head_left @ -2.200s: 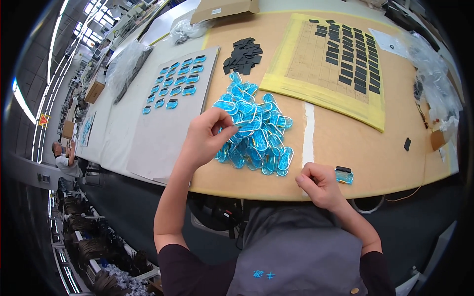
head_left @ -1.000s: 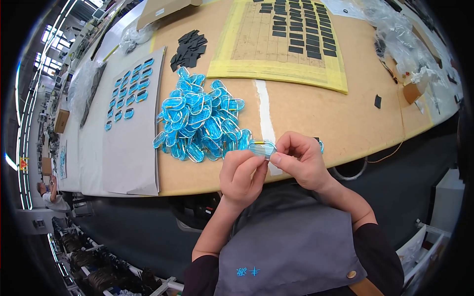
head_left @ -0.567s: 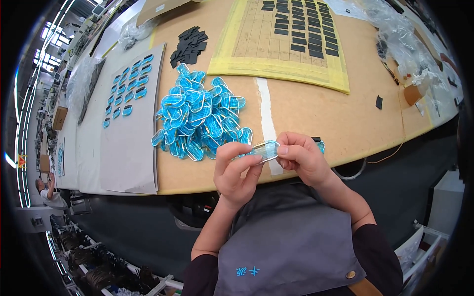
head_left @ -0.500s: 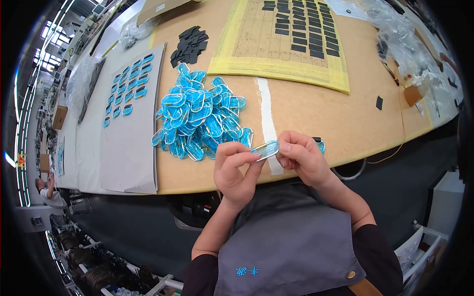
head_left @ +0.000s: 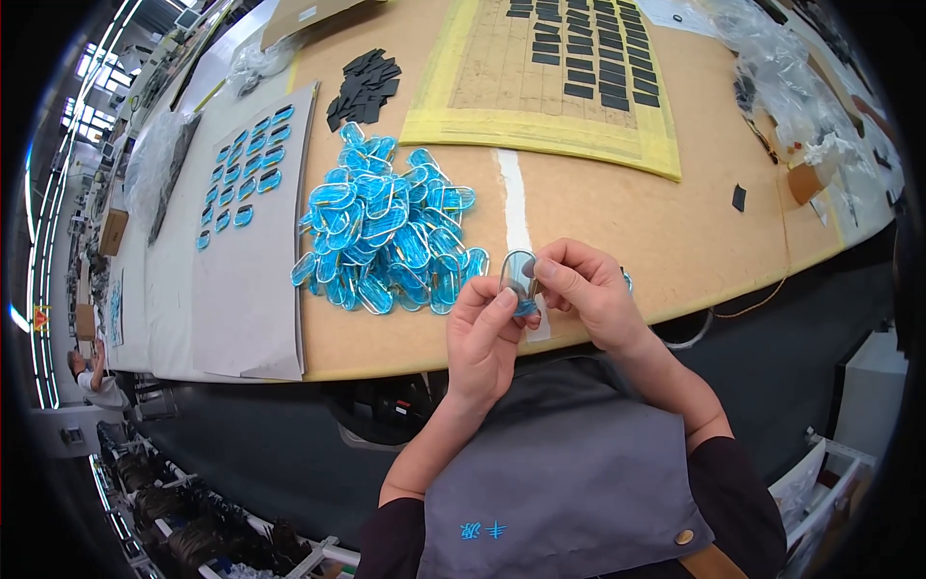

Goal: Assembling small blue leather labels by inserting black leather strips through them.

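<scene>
Left hand [head_left: 482, 343] pinches one clear-blue oval piece [head_left: 520, 267], tilted up over the tan surface's [head_left: 588, 212] front; right hand [head_left: 596, 297] curls thumb and fingers at its right edge, can't tell if gripping. Pile of blue oval pieces [head_left: 386, 224] to the left, loose black rectangles [head_left: 365, 89] behind.

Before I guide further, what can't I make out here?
All in the head view:
Blue oval: lower end, partly covered by left hand.
Other blue piece: mostly behind right hand.
Heap: bottom pieces, buried under upper ones.
Cardboard box: far part, cut off by top edge.
</scene>
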A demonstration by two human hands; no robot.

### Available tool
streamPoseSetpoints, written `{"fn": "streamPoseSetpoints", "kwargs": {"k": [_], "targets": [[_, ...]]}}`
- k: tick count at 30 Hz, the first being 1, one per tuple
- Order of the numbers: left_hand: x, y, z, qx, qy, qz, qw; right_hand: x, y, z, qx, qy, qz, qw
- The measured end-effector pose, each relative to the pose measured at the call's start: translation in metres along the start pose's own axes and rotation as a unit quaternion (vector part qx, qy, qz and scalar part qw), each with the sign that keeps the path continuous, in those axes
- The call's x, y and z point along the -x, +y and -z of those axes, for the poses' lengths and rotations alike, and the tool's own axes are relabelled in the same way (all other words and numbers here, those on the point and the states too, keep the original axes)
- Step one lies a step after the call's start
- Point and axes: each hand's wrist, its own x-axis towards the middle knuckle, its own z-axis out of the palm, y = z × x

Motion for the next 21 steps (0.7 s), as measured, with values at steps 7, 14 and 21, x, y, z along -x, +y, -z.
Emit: {"fn": "streamPoseSetpoints", "kwargs": {"k": [7,14,21], "targets": [[-0.001,0.001,0.001,0.059,-0.010,0.072,0.996,-0.003,-0.002,0.000,-0.006,0.013,0.022,1.000],[-0.004,-0.001,0.003,0.135,-0.085,0.116,0.980,0.000,-0.003,-0.005,-0.022,-0.101,0.000,0.995],[0.003,-0.001,0.001,-0.045,-0.031,0.034,0.998,0.003,-0.003,0.001,0.093,-0.058,0.062,0.992]]}}
